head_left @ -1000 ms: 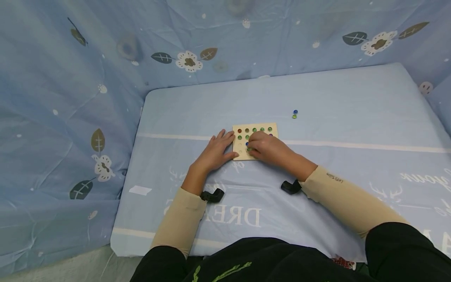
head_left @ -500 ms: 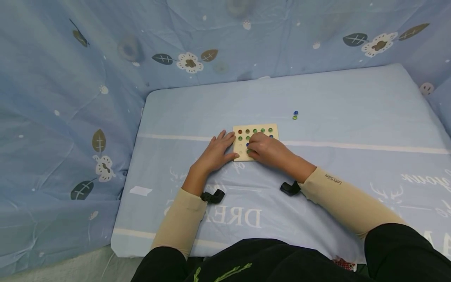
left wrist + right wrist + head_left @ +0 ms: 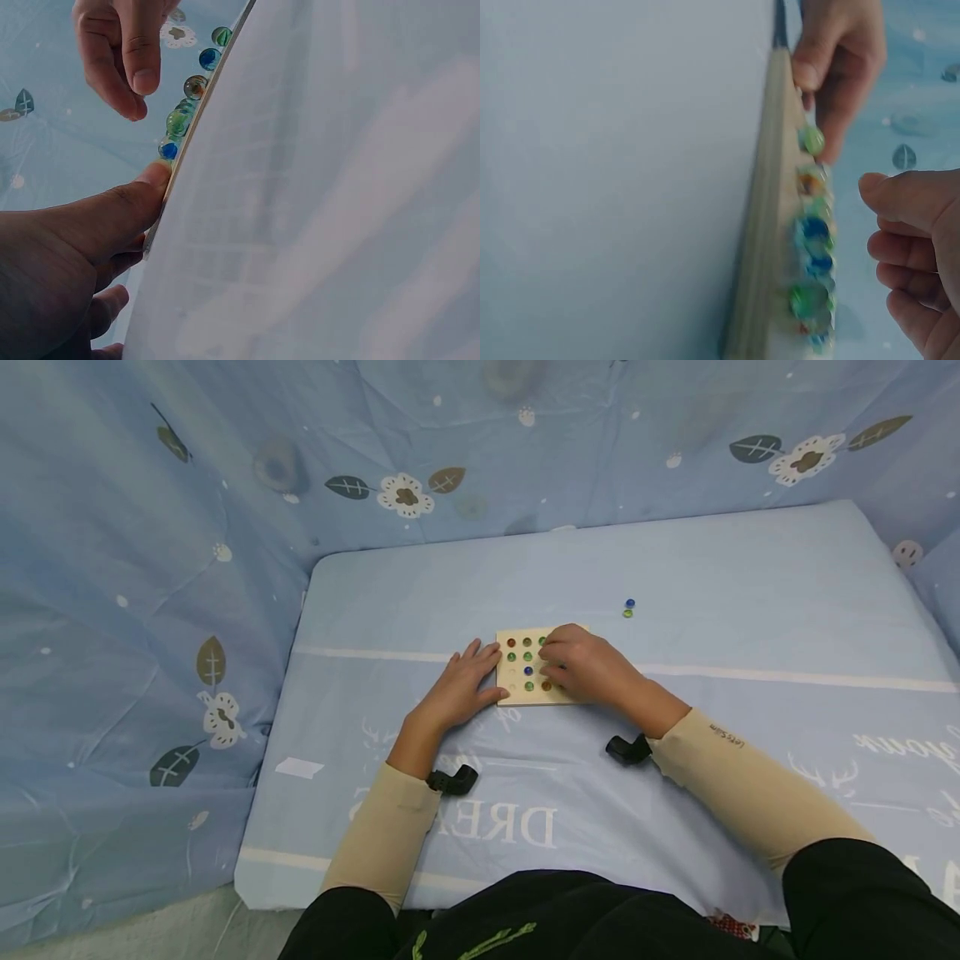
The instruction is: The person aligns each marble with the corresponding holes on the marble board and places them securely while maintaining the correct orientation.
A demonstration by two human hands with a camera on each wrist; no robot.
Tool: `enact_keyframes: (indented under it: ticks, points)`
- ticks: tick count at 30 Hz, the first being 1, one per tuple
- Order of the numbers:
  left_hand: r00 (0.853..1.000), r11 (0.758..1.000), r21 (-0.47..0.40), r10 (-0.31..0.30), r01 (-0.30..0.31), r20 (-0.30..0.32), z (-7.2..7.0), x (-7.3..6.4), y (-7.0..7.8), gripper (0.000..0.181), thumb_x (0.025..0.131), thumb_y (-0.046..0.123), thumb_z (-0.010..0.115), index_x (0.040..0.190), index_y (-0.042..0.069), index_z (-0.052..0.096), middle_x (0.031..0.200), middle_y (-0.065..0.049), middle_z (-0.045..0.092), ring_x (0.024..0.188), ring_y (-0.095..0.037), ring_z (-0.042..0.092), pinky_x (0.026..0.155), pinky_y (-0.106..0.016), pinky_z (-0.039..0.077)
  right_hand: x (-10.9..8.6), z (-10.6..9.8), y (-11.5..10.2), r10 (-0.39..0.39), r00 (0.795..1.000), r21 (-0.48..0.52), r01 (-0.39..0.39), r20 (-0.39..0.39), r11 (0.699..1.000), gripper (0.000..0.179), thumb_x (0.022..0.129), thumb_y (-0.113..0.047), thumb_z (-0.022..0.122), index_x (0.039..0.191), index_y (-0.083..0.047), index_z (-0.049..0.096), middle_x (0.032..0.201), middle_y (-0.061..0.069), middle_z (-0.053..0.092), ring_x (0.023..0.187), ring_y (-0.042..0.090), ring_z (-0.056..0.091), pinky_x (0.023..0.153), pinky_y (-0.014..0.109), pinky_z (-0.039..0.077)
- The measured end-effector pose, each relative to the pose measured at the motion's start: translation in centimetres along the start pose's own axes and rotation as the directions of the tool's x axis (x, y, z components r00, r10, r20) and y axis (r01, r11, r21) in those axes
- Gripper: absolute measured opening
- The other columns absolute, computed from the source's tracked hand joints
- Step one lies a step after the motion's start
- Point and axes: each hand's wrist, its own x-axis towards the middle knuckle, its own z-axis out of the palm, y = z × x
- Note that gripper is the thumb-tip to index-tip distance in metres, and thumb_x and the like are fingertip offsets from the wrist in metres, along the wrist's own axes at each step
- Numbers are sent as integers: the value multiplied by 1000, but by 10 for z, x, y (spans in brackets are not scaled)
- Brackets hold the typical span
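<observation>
A thin wooden board (image 3: 519,696) with marbles seated in its holes lies on the blue cloth. My left hand (image 3: 462,683) spreads its straight fingers along the board's left edge, with the thumb on the near-left corner. Above the board's right half is my right hand (image 3: 588,664), hiding several holes. In the right wrist view, its thumb and fingers (image 3: 911,202) are loosely curled around nothing, just off the marbles. A blue marble (image 3: 528,671), a green marble (image 3: 529,687) and an orange-brown marble (image 3: 546,686) show left of that hand. Two left-column holes hold no marble.
Beyond the board, toward the back right, a loose blue marble (image 3: 630,603) and a yellow-green marble (image 3: 627,613) lie side by side on the cloth. A white paper strip (image 3: 299,767) lies at left. Patterned blue fabric (image 3: 525,460) hangs along the back.
My right hand has lifted and shifted right and slightly away from me, uncovering the blue, green and orange-brown marbles in the board. The left hand stays in place.
</observation>
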Motion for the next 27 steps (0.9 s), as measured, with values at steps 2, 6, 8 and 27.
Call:
enact_keyframes:
  ticks: [2,6,8,27]
  points:
    - [1000,1000,6,3,-3,-4,0,1,0,73,92,48,55,150,16,26,157,2,20,146,-22,4,118,-48,10,0,-5,5,46,999,7,-46,-6,999,24,84,-16,72,105,-4,71,108,8,63,109,23,54,88,36,50]
    - [1000,1000,16,9,-9,-9,1,1,-1,73,91,48,55,150,15,27,157,1,20,146,-23,4,118,-48,9,0,-14,17,152,988,10,-152,-13,988,29,84,-20,72,107,-4,70,112,9,63,112,24,54,90,38,49]
    - [1000,1000,22,11,-11,-10,1,2,-1,73,91,48,55,150,15,27,157,1,20,146,-23,4,118,-48,9,0,-19,25,216,976,14,-216,-4,976,31,85,-22,71,110,-4,69,115,10,62,114,25,54,93,40,48]
    - [1000,1000,13,9,-8,-9,3,1,0,74,91,48,56,150,15,27,157,1,20,146,-23,5,118,-48,10,-24,-40,104,556,831,50,-556,22,830,37,88,-22,67,117,1,64,121,20,59,116,37,51,99,51,40]
